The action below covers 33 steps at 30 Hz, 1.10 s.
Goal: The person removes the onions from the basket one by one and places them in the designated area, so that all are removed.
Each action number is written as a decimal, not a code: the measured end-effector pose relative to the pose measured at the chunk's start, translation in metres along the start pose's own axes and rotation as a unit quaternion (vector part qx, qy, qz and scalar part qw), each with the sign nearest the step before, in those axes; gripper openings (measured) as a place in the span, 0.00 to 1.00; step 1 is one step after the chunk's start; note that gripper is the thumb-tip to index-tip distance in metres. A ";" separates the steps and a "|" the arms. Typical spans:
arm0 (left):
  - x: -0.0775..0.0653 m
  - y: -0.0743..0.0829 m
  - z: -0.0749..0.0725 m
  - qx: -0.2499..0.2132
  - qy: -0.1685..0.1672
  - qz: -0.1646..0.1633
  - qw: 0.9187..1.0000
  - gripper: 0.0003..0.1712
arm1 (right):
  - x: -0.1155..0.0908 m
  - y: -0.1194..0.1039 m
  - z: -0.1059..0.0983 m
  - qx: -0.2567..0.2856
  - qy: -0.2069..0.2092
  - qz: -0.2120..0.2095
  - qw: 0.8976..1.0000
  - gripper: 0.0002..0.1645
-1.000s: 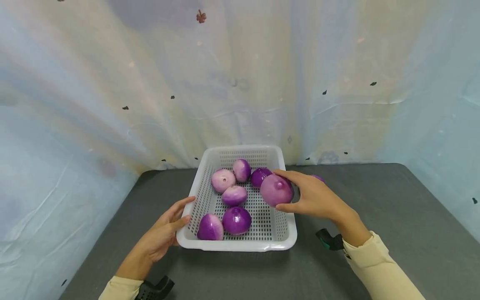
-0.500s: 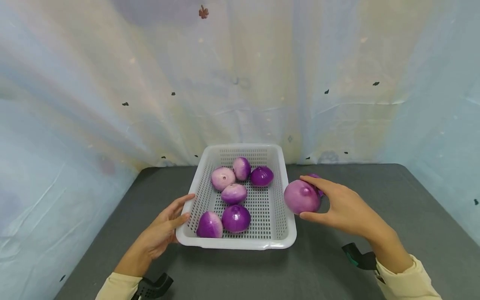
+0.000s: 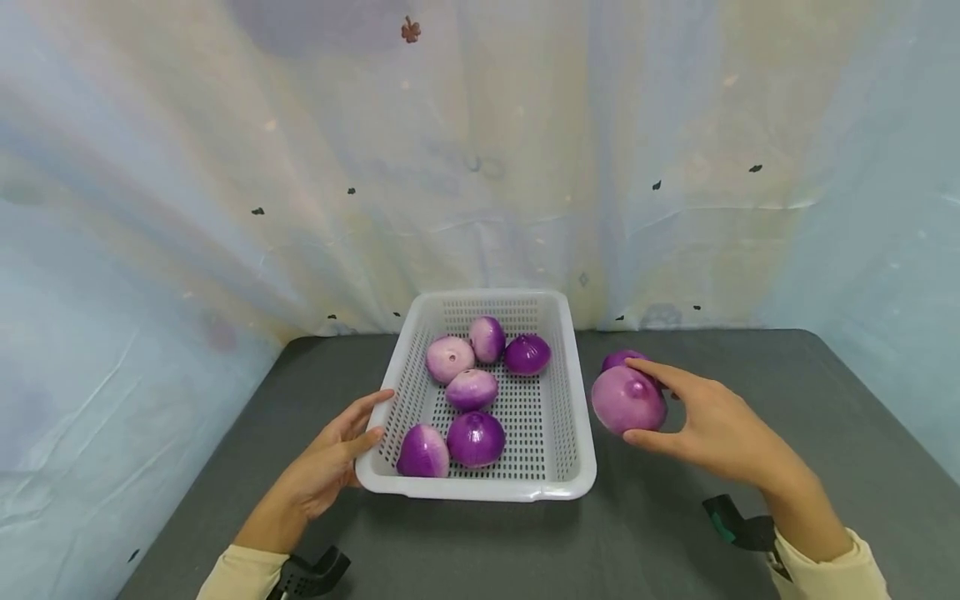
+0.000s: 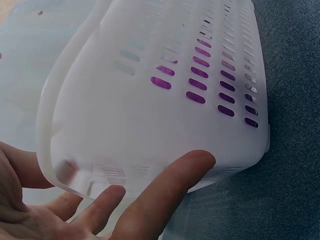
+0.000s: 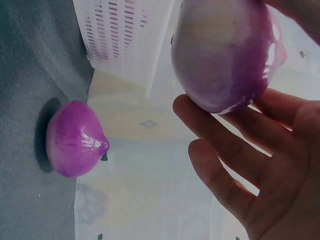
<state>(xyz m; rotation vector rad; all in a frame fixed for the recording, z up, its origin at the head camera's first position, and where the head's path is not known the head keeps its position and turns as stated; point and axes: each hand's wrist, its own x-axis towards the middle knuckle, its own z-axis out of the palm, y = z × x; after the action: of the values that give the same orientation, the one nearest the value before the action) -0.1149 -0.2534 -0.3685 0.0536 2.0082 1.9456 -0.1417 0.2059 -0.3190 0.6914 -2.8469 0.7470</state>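
Observation:
My right hand (image 3: 716,425) holds a pale purple onion (image 3: 628,400) between thumb and fingers, to the right of the basket and apart from it. In the right wrist view this onion (image 5: 222,55) hangs above the dark table. Another purple onion (image 5: 75,139) rests on the table beyond it, mostly hidden in the head view. At the white slotted plastic basket's (image 3: 566,487) left side, my left hand (image 3: 322,467) grips the rim. Its fingers (image 4: 172,187) lie along the outer wall in the left wrist view. Several purple and whitish onions (image 3: 476,439) sit inside the basket.
The dark grey table (image 3: 645,542) lies beneath everything. A pale patterned curtain (image 3: 517,167) hangs behind the table's back edge and along the sides. Each wrist wears a black camera mount (image 3: 738,523).
My right hand has carried the onion rightward, from above the basket's right side to beyond its rim. The left hand and the basket have stayed in place.

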 end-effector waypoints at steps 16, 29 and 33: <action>0.000 -0.002 -0.002 -0.006 -0.002 0.001 1.000 0.37 | 0.009 0.036 0.000 0.010 0.015 0.027 0.999 0.51; 0.002 -0.001 -0.002 -0.002 0.002 0.000 1.000 0.36 | 0.013 0.064 0.008 -0.003 0.040 0.073 0.997 0.54; 0.001 -0.001 -0.002 -0.002 0.001 0.002 1.000 0.36 | 0.014 0.071 0.009 -0.009 0.038 0.085 0.996 0.53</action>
<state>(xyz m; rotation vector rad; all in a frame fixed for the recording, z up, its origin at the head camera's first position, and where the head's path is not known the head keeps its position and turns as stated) -0.1167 -0.2552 -0.3699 0.0553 2.0064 1.9543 -0.1870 0.2502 -0.3546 0.4123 -2.8646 0.7528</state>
